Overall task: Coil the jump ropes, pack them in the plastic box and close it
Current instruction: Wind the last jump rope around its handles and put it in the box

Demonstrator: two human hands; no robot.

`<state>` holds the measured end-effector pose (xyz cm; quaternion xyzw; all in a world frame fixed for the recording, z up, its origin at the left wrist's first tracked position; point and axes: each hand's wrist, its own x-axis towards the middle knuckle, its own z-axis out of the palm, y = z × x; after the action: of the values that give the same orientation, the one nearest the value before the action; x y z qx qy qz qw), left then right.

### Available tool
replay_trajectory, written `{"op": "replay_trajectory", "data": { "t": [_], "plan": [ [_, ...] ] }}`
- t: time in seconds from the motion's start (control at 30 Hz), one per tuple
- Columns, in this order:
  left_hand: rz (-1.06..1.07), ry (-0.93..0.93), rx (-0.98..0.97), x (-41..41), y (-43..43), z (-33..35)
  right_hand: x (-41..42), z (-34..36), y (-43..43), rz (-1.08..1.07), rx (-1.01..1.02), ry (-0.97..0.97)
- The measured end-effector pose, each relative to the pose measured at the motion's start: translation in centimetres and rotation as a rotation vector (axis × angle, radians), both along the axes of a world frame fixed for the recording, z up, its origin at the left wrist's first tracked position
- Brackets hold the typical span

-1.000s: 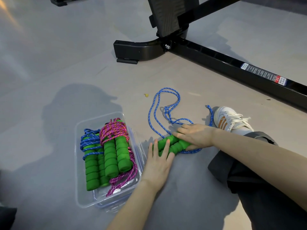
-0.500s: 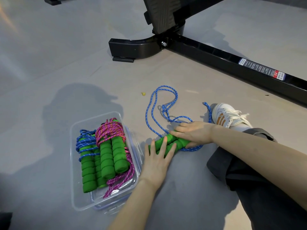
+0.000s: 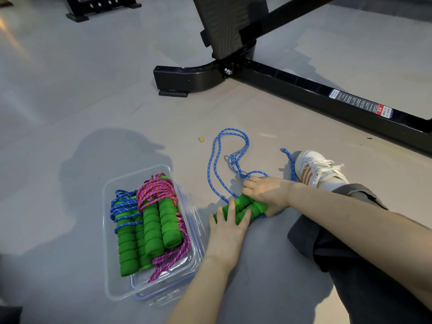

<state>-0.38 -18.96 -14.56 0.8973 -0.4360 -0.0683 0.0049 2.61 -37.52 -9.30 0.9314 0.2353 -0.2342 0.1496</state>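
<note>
A clear plastic box [image 3: 109, 232] sits on the grey floor and holds two coiled jump ropes with green foam handles, one blue [image 3: 124, 206] and one pink [image 3: 156, 190]. Its lid [image 3: 194, 230] lies under or beside it at the right. A third pair of green handles [image 3: 243, 208] lies on the floor to the right of the box. My left hand [image 3: 228, 228] presses flat on them with straight fingers. My right hand [image 3: 266, 195] grips their far end, where the blue rope [image 3: 216, 160] starts. That rope trails loose in loops across the floor.
A black metal gym frame [image 3: 304, 87] with a padded bench runs across the floor behind the rope. My bent leg in dark trousers [image 3: 339, 242] and a white sneaker [image 3: 315, 169] lie at the right. A small yellow scrap [image 3: 201, 139] lies near the rope.
Both hands stay on the green handles. The camera has shifted slightly, and the handles sit a little closer to the box.
</note>
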Motion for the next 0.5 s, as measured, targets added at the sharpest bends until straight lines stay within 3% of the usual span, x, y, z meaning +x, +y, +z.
{"op": "replay_trajectory", "data": {
  "t": [0.2,0.3,0.5],
  "plan": [
    [-0.032,-0.021,0.09,0.4,0.8,-0.7,-0.2,-0.2,0.1,-0.036,-0.007,0.076],
    [-0.022,0.001,0.023,0.8,0.7,-0.4,-0.1,-0.2,-0.3,-0.044,-0.009,0.087],
    [-0.064,-0.098,0.052,0.8,0.4,0.9,0.3,0.9,-0.2,-0.066,0.052,0.009]
  ]
}}
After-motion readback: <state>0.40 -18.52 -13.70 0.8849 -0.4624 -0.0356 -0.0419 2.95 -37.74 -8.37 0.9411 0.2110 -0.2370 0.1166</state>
